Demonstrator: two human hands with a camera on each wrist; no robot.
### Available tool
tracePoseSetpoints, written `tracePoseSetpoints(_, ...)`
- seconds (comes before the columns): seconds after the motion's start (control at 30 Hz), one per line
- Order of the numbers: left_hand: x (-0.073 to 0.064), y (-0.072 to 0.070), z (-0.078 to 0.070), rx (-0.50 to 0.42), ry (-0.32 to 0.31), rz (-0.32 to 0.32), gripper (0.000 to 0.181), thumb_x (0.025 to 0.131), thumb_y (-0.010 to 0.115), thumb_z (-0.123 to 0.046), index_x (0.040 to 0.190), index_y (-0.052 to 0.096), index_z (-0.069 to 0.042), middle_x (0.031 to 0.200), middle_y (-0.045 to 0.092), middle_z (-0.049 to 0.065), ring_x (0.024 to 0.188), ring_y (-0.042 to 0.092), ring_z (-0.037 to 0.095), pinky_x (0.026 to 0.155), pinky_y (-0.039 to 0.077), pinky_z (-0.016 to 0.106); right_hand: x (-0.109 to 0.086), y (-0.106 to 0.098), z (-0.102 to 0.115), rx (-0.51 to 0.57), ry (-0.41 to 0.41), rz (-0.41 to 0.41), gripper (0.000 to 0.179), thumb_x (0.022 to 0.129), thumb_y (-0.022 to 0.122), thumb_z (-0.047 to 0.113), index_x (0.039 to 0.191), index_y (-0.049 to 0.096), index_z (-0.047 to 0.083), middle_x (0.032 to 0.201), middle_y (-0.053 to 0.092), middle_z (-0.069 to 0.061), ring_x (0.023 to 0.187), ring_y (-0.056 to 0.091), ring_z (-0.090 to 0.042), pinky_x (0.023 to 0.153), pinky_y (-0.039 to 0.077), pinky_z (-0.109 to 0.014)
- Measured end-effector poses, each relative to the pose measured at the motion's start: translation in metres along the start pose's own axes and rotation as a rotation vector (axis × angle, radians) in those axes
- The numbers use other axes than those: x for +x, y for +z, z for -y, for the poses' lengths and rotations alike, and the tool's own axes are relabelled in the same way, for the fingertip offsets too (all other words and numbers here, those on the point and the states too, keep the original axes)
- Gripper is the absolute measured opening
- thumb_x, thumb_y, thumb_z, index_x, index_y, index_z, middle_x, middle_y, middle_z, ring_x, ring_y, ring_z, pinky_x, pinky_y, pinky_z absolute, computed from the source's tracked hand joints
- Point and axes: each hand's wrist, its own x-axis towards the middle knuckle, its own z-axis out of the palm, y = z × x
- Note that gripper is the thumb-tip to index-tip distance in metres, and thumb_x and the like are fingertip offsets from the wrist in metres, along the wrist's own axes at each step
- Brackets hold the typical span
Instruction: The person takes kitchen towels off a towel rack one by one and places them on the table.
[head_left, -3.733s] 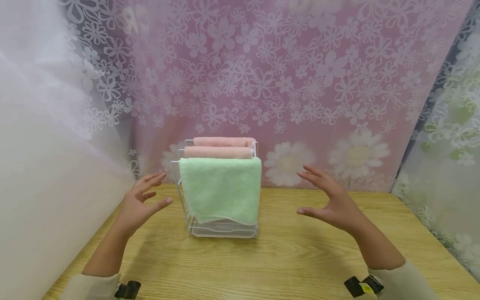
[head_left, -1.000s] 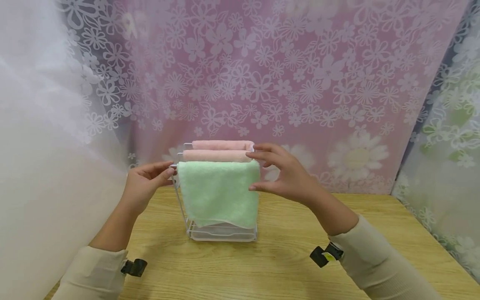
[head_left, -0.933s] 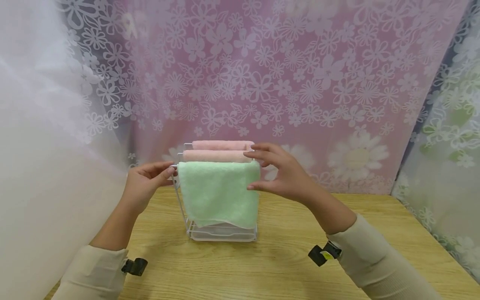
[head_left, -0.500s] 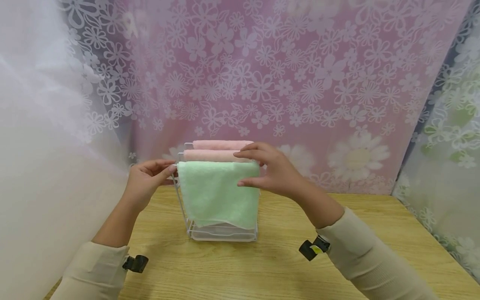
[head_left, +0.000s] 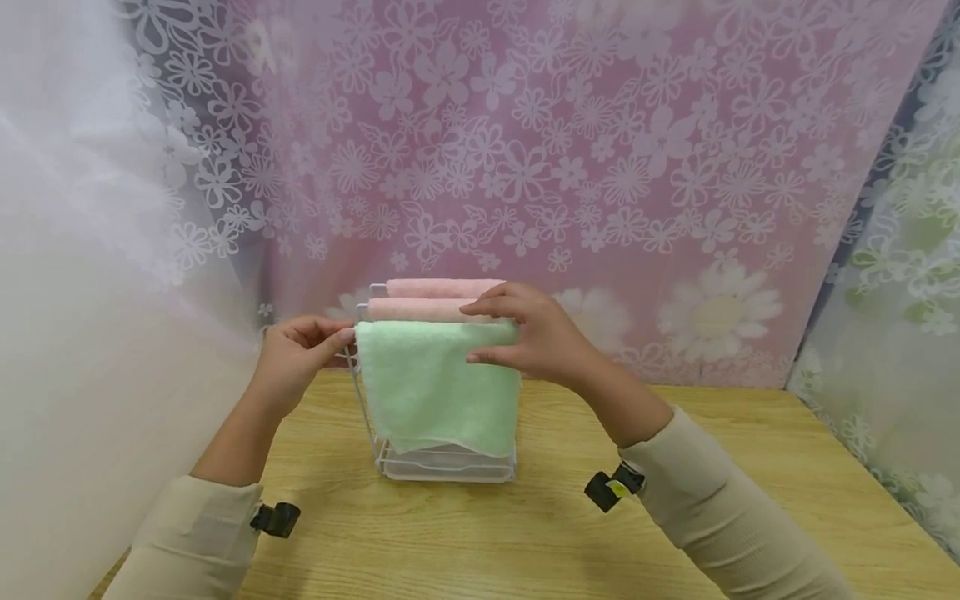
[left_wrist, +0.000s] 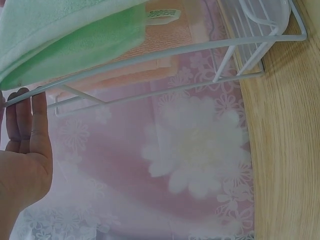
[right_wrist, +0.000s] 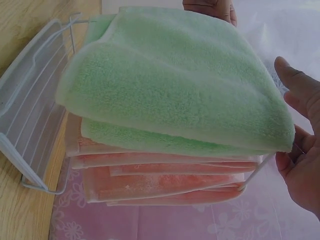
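Note:
A light green towel [head_left: 427, 383] hangs folded over the front bar of a small white wire rack [head_left: 370, 425]. Behind it, two pink towels [head_left: 420, 310] drape over the farther bars. My left hand [head_left: 285, 362] pinches the front left corner of the rack between thumb and fingers; the left wrist view shows its fingertips at the wire. Spread around the green towel's upper right corner is my right hand [head_left: 551, 337], thumb in front, fingers over the top. In the right wrist view, that thumb is extended and stands apart from the cloth, the fingers close to the corner.
The rack stands on a wood-grain table [head_left: 420, 542], with a pale tray [head_left: 450, 477] at its base. A pink flowered curtain [head_left: 487, 167] hangs close behind, and a white sheet [head_left: 112, 292] borders the left side.
Both hands have come in from the sides; the left has taken hold of the rack's corner. Over the last second the right hand has slid left over the green towel's top. The rack stays put.

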Motion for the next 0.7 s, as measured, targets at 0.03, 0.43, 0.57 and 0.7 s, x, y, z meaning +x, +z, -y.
tracePoseSetpoints(0.03, 0.000, 0.000, 0.000, 0.003, 0.000, 0.001, 0.009, 0.092, 0.068, -0.006, 0.093, 0.072, 0.003, 0.083, 0.070, 0.007, 0.076, 0.068, 0.017, 0.071, 0.060, 0.035, 0.001, 0.001, -0.001, 0.000, 0.004, 0.001, 0.051, 0.073, 0.088, 0.021, 0.119, 0.070, 0.007, 0.113, 0.064, -0.005, 0.104, 0.057, -0.021, 0.087, 0.051, -0.038)
tracePoseSetpoints(0.43, 0.000, 0.001, 0.001, 0.009, 0.025, 0.011, 0.007, 0.092, 0.067, -0.001, 0.091, 0.071, 0.004, 0.081, 0.070, 0.004, 0.075, 0.068, 0.016, 0.070, 0.060, 0.035, 0.008, 0.007, -0.007, -0.018, 0.034, 0.032, 0.040, 0.075, 0.087, 0.020, 0.111, 0.074, 0.008, 0.101, 0.070, 0.002, 0.091, 0.058, -0.013, 0.072, 0.048, -0.031)
tracePoseSetpoints(0.57, 0.001, 0.000, 0.001, 0.011, 0.026, 0.010, 0.007, 0.092, 0.067, -0.002, 0.089, 0.070, 0.003, 0.081, 0.070, 0.004, 0.074, 0.068, 0.017, 0.070, 0.060, 0.035, 0.013, 0.007, -0.005, -0.050, 0.053, 0.050, 0.037, 0.076, 0.086, 0.021, 0.109, 0.075, 0.008, 0.100, 0.071, 0.002, 0.090, 0.057, -0.012, 0.071, 0.049, -0.030)
tracePoseSetpoints(0.7, 0.001, -0.001, 0.002, 0.008, 0.033, 0.020, 0.009, 0.092, 0.066, -0.002, 0.089, 0.069, 0.006, 0.082, 0.070, 0.004, 0.075, 0.068, 0.017, 0.070, 0.060, 0.036, 0.017, 0.006, 0.000, -0.034, 0.072, 0.052, 0.037, 0.077, 0.085, 0.021, 0.110, 0.074, 0.008, 0.100, 0.070, 0.003, 0.087, 0.055, -0.014, 0.073, 0.049, -0.031)
